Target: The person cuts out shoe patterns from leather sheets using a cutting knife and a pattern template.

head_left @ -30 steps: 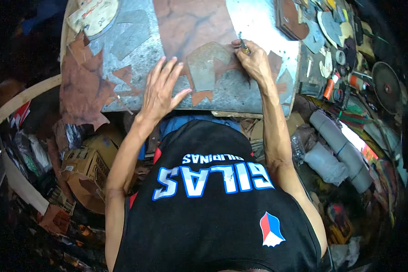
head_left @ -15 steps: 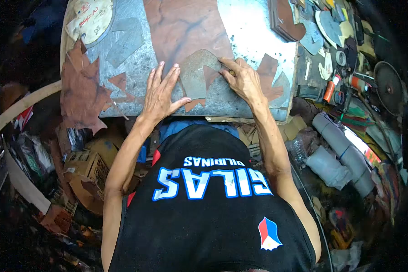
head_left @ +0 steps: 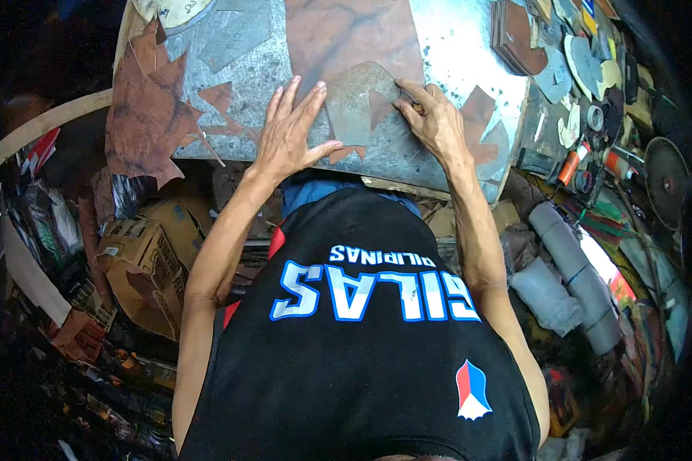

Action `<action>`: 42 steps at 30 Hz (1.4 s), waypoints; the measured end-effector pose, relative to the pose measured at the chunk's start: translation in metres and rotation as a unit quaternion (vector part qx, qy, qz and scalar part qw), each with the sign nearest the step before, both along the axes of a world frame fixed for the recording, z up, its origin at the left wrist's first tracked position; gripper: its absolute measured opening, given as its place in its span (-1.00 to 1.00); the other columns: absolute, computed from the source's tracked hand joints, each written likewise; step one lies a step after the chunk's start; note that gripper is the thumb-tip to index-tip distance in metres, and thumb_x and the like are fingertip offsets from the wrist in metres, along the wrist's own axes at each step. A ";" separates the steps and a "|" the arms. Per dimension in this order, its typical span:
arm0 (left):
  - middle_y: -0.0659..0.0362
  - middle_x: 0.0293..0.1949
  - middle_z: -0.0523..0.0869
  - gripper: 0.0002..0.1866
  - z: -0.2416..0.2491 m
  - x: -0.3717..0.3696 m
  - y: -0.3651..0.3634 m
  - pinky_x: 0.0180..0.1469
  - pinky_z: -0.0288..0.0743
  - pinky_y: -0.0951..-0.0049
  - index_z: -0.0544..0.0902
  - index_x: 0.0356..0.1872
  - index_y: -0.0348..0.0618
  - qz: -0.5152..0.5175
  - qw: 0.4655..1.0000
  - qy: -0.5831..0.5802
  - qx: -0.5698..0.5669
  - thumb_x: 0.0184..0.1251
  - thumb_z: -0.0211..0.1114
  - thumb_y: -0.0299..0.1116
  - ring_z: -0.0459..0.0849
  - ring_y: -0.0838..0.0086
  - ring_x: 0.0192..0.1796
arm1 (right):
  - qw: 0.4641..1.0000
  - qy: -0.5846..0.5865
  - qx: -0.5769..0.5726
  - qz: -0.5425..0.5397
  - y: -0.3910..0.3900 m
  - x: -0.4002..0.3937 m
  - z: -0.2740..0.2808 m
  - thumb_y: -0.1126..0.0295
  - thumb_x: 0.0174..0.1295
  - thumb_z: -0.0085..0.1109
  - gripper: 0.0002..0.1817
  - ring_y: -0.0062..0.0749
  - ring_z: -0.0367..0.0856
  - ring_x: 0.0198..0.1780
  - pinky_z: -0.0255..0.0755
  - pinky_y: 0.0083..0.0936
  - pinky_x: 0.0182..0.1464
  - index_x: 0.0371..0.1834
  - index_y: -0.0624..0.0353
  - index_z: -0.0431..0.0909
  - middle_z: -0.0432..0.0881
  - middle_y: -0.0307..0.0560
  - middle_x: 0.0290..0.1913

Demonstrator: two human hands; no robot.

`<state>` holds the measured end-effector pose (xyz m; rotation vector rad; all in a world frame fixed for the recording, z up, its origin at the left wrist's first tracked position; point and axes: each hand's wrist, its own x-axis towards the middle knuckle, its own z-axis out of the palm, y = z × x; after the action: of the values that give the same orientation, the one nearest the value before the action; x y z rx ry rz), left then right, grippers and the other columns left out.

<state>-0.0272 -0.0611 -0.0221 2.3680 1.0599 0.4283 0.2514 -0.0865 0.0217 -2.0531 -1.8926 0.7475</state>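
Observation:
A curved grey pattern piece [head_left: 351, 104] lies on a brown leather sheet [head_left: 350, 34] on the metal-topped table. My left hand [head_left: 288, 137] rests flat at its left side, fingers spread and thumb by its lower edge. At the upper right edge of the pattern, my right hand [head_left: 438, 123] has its thumb and bent fingers closed together. Something small and yellowish shows between them, mostly hidden, so its kind cannot be made out. A leather scrap [head_left: 347, 154] pokes out below the pattern.
Jagged leather offcuts [head_left: 150, 115] hang over the table's left edge. More leather scraps [head_left: 478, 115] lie right of my right hand. Stacked brown pieces [head_left: 515, 42] sit at the back right. Beyond are an orange tube [head_left: 573, 165] and a round metal disc [head_left: 666, 183]. A cardboard box [head_left: 142, 261] stands below left.
The whole view has shifted, so the table and hands appear higher and farther right. Both hands keep nearly the same places against the pattern piece.

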 end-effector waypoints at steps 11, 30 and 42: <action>0.13 0.46 0.30 0.08 0.008 0.002 0.001 0.54 -0.12 -0.06 0.23 0.45 -0.14 0.007 1.000 0.009 -0.019 -0.05 0.45 0.25 0.05 0.01 0.54 | 1.000 0.002 -0.001 -0.004 0.000 -0.001 -0.001 0.17 0.24 0.28 -0.60 -0.10 0.65 -0.30 0.53 -0.21 -0.27 0.15 -0.11 0.60 0.59 -0.02 -0.29; 0.10 0.47 0.29 0.10 0.010 0.002 0.003 0.52 -0.13 -0.09 0.08 0.51 -0.03 -0.002 1.000 0.001 -0.030 -0.01 0.49 0.10 0.03 0.00 0.55 | 1.000 0.022 -0.010 -0.004 -0.001 0.003 -0.001 0.29 0.25 0.26 -0.62 -0.14 0.61 -0.26 0.48 -0.23 -0.17 0.16 -0.09 0.58 0.55 -0.02 -0.32; 0.06 0.48 0.26 0.13 0.013 0.001 0.005 0.54 -0.15 -0.08 0.08 0.51 -0.10 -0.007 0.999 0.019 -0.025 -0.05 0.50 0.11 0.00 -0.01 0.55 | 0.999 0.041 -0.007 -0.012 0.002 0.001 0.005 0.26 0.22 0.27 -0.57 -0.10 0.64 -0.23 0.52 -0.21 -0.17 0.19 -0.11 0.56 0.58 -0.01 -0.30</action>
<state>-0.0265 -0.0562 -0.0095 2.3458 1.0570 0.3492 0.2529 -0.0844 0.0263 -2.0187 -1.8202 0.8288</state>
